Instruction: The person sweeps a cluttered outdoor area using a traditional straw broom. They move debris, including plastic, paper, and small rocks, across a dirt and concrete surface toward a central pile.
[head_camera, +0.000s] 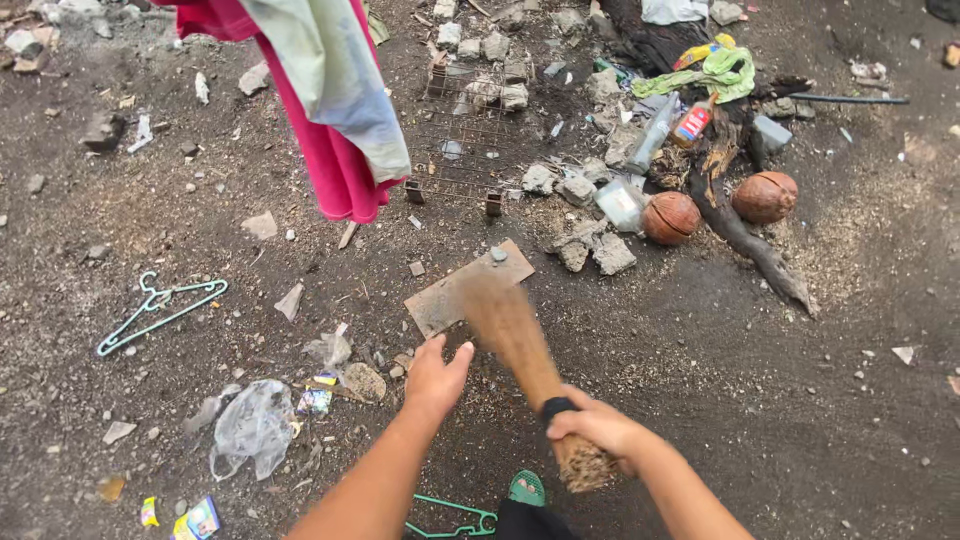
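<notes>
While the head camera looks down on dark, littered ground (760, 400), a pale green hanger (160, 308) lies well to the left, with a crumpled clear plastic bag (250, 428) and small wrappers nearer the person. A pink and pale green garment (330, 110) hangs above. The left hand (436, 376) is spread, fingers apart, holding nothing, just beside the lower corner of a flat rusty plate (455, 290). The right hand (598, 430) is clamped round the bound end of a stick broom (520, 345), whose blurred bristles overlie the plate's right part. To the right lie broken concrete rubble (590, 250), two brown coconut shells (720, 208), bottles and a charred branch (745, 245).

Risks noted: the empty hand sits close to the broom's sweep and the plate's edge, so a stroke could strike the fingers or the rusty corner could cut them. Loose grit may be flung towards the plastic litter. A second green hanger (455, 520) lies by the feet, a tripping hazard.
</notes>
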